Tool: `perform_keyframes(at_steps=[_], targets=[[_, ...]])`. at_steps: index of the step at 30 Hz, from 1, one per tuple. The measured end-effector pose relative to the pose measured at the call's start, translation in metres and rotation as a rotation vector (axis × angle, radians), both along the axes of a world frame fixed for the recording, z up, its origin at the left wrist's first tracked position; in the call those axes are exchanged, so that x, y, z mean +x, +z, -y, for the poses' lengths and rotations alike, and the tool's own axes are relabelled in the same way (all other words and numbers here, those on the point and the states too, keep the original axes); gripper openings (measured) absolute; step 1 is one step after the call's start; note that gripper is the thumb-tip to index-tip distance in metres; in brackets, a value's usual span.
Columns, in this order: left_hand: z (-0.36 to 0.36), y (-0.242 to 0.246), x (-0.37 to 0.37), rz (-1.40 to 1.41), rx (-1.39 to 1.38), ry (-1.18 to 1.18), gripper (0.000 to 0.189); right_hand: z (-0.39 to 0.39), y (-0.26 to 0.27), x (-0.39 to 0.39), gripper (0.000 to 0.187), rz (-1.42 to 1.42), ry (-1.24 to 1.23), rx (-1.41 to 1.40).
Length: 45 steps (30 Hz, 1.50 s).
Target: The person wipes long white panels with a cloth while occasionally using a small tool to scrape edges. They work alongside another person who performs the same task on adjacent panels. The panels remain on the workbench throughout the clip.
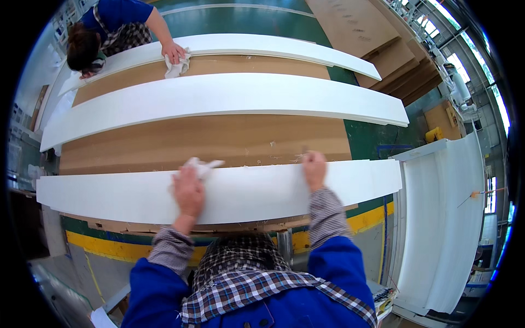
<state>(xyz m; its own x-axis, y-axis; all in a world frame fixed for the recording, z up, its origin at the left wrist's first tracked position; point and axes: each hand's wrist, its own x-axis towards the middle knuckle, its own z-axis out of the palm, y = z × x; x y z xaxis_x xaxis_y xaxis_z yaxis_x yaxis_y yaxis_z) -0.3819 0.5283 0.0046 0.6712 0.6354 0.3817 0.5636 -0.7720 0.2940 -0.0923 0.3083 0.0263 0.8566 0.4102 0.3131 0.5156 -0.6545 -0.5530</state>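
Note:
A long white panel [254,192] lies across the cardboard-covered surface in front of me. My left hand [189,192] rests on it left of the middle, pressing a crumpled white cloth [203,166] that sticks out past the fingers at the panel's far edge. My right hand [315,170] is at the far edge farther right, fingers curled and blurred; a small thing at its fingertips is too unclear to name. Beyond lie a second white panel [246,94] and a third one [254,43].
A co-worker [119,24] leans over the farthest panel at the upper left, one hand on a white rag [177,64]. Brown boards [361,33] are stacked at the upper right. White sheets [439,225] stand at the right. Shreds lie on the cardboard [205,141].

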Motion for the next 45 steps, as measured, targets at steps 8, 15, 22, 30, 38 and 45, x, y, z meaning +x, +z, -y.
perform_keyframes(at_steps=[8, 15, 22, 30, 38, 45], targets=[[-0.069, -0.006, -0.055, 0.042, -0.042, 0.345, 0.037, 0.117, -0.014, 0.096, 0.014, 0.306, -0.203, -0.371], [-0.066, -0.008, -0.053, -0.037, 0.032, 0.377, 0.037, 0.005, -0.032, -0.029, 0.01, 0.217, 0.028, -0.121], [-0.073, -0.007, -0.053, 0.04, -0.026, 0.359, 0.037, -0.152, -0.009, -0.171, 0.015, -0.099, 0.544, 0.009], [-0.072, -0.01, -0.056, 0.062, -0.065, 0.347, 0.041, -0.016, -0.019, 0.016, 0.012, 0.096, 0.022, -0.122], [-0.07, -0.004, -0.052, 0.031, -0.084, 0.33, 0.042, 0.048, -0.028, 0.038, 0.016, 0.22, -0.057, -0.528], [-0.069, -0.006, -0.053, 0.046, -0.134, 0.282, 0.045, -0.173, -0.03, -0.177, 0.016, -0.069, 0.215, -0.2]])
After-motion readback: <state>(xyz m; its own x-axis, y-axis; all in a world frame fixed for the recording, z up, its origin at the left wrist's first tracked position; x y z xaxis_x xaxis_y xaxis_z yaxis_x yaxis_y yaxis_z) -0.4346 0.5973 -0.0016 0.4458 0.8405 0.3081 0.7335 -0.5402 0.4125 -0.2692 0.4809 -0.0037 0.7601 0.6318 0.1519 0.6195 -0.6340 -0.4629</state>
